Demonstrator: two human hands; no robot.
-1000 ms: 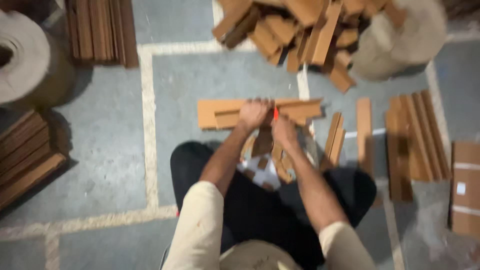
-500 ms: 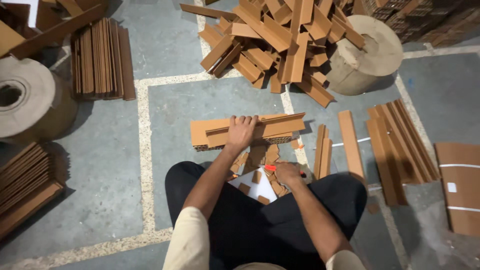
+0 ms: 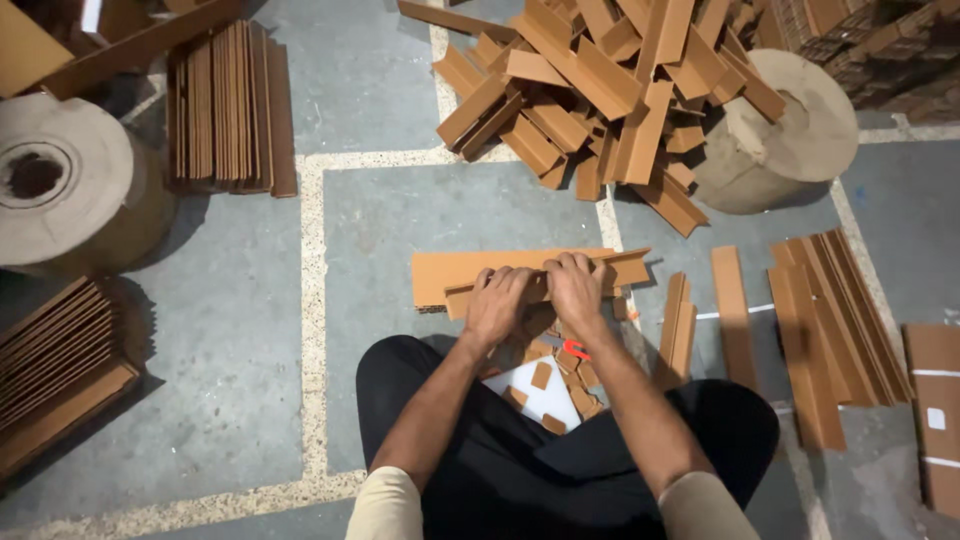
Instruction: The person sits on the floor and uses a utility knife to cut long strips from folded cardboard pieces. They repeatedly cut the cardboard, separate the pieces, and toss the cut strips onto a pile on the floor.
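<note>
I am watching both hands working on one brown cardboard strip that is lying crosswise on the grey floor, just ahead of the person's knees. The left hand is pressing down flat on the strip near its middle, fingers curled over the far edge. The right hand is now sitting right beside it, fingers closing over the same edge, so the two hands are together and touching at the knuckles.

Half a second ago the right hand was lower, down among the small cardboard offcuts by the lap, close to a little red tool. It has since come up to join the left on the strip, and the red tool is lying on the floor below the wrist (I cannot tell exactly what kind of tool it is). By my reading, the work is passing from cutting or picking to folding or pressing the strip along its length.

A white sheet is lying between the knees under the offcuts. Beyond the strip, a loose heap of angled cardboard pieces is leaning against a paper roll. More strips are lying in a row to the right, a neat stack at upper left beside another large roll.
</note>
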